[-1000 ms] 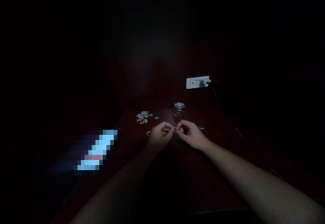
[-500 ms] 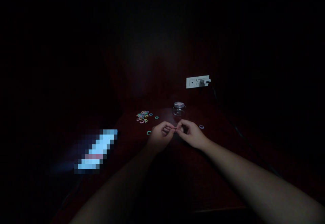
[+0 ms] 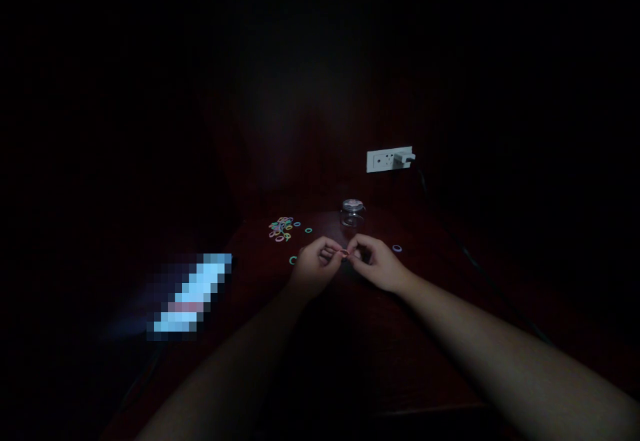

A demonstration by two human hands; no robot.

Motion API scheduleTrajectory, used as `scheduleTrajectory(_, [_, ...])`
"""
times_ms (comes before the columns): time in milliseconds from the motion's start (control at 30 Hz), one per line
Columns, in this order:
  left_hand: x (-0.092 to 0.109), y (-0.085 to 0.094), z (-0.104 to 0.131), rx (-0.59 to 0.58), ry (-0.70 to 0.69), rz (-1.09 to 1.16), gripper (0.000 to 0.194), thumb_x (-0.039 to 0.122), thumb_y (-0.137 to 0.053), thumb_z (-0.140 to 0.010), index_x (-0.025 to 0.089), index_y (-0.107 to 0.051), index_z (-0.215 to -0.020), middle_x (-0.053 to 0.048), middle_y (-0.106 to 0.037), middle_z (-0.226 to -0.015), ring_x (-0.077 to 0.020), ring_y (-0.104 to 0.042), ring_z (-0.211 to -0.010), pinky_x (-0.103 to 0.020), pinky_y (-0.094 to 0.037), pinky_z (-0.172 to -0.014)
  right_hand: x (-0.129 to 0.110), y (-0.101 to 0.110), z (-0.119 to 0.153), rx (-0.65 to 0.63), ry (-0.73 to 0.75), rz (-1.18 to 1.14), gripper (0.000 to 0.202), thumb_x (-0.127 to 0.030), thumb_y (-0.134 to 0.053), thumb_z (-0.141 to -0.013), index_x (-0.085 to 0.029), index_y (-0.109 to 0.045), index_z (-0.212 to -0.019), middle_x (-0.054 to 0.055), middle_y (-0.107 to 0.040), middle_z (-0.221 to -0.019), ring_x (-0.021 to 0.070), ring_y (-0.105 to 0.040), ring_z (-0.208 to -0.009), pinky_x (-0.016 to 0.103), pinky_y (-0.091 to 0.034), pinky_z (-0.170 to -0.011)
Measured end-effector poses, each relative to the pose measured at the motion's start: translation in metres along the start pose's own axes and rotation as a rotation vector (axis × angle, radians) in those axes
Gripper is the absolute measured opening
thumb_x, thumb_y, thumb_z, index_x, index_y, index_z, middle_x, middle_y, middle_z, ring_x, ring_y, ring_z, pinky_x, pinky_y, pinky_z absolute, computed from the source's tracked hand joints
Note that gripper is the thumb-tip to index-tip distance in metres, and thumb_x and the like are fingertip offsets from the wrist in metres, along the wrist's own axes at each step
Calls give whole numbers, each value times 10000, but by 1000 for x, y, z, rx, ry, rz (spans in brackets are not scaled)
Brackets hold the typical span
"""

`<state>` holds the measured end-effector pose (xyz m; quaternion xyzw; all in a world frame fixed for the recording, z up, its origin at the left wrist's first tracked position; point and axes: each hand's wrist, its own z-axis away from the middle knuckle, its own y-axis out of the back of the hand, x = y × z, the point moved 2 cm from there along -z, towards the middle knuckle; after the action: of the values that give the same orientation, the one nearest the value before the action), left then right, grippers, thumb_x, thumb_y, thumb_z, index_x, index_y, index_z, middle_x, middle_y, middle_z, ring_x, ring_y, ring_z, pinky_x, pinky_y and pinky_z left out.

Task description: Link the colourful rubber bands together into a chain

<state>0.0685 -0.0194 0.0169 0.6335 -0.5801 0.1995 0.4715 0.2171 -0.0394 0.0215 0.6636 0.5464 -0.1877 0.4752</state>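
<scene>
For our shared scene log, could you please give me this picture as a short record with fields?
Left hand: pinching one side of a small pinkish ring
Right hand: pinching its other side
Ring pile: mixed colours, beyond and left of the left hand
Purple ring: alone, right of the right hand
Jar: clear, lidded, upright beyond both hands
Table: dark red
Socket panel: white, plug at its right end
Lighting: very dim
</scene>
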Motion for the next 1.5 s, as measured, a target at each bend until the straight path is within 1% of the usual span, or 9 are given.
scheduleTrajectory(200, [1, -1, 1, -18, 10, 2, 127, 254, -563, -725, 139, -585, -774, -23, -611, -679, -89, -549, -587, -166, -407, -491, 1, 1, 0, 39, 1, 45, 52, -201, -535, -717, -161, -503, -711, -38, -438, -542, 86, -395, -508, 203, -337, -483])
scheduleTrajectory(300, [2, -2, 1, -28, 14, -1, 128, 253, -558, -723, 138, -584, -771, -24, -607, -678, -89, -546, -595, -169, -412, -503, 1, 1, 0, 45, 0, 51, 57, -204, -542, -711, -164, -502, -706, -40, -441, -540, 87, -399, -505, 208, -343, -492])
scheduleTrajectory(567, [5, -2, 1, 1, 35, -11, 107, 240, -575, -692, 138, -546, -700, 5, -553, -601, -63, -484, -523, -157, -376, -466, 1, 0, 0, 48, -2, 45, 63, -223, -533, -729, -164, -511, -732, -36, -442, -542, 90, -405, -504, 211, -347, -488])
scheduleTrajectory(700, [5, -1, 2, -10, 36, -11, 107, 241, -567, -695, 141, -530, -699, 15, -535, -585, -60, -465, -509, -155, -362, -456, 0, 0, 0, 57, 1, 36, 68, -227, -537, -731, -164, -511, -739, -34, -450, -549, 88, -408, -501, 210, -346, -481])
scheduleTrajectory(833, [6, -1, 2, 6, 31, -9, 102, 236, -567, -688, 144, -526, -686, 24, -517, -569, -58, -451, -496, -155, -349, -446, 0, 0, 0, 56, -3, 8, 77, -229, -554, -718, -165, -513, -730, -34, -458, -549, 84, -405, -491, 207, -342, -471])
scheduleTrajectory(1000, [7, 0, 2, 8, 16, -51, 109, 252, -560, -701, 145, -536, -696, 19, -540, -582, -62, -471, -502, -157, -352, -449, -1, -1, 0, 67, -16, -21, 86, -230, -569, -706, -164, -515, -716, -26, -472, -567, 84, -408, -498, 207, -342, -470])
scheduleTrajectory(1200, [7, 2, 3, 3, -13, -93, 100, 246, -564, -709, 150, -565, -734, -19, -613, -729, -75, -514, -565, -169, -382, -486, 0, -1, 0, 89, -37, -42, 107, -241, -583, -699, -163, -509, -707, -40, -438, -538, 79, -387, -483, 203, -318, -452])
scheduleTrajectory(1367, [10, 2, 3, -44, -19, -81, 77, 184, -549, -697, 144, -580, -756, -12, -603, -693, -74, -508, -554, -174, -383, -494, 5, -1, 0, 60, -42, -64, 129, -273, -566, -725, -163, -498, -718, -49, -424, -527, 75, -378, -471, 200, -307, -444])
scheduleTrajectory(1500, [8, 1, 3, -62, -18, -78, 64, 159, -543, -684, 147, -569, -741, -3, -594, -673, -69, -500, -544, -171, -377, -494, 7, -2, 0, 53, -31, -60, 122, -267, -561, -729, -168, -490, -726, -50, -420, -527, 77, -371, -475, 201, -305, -444])
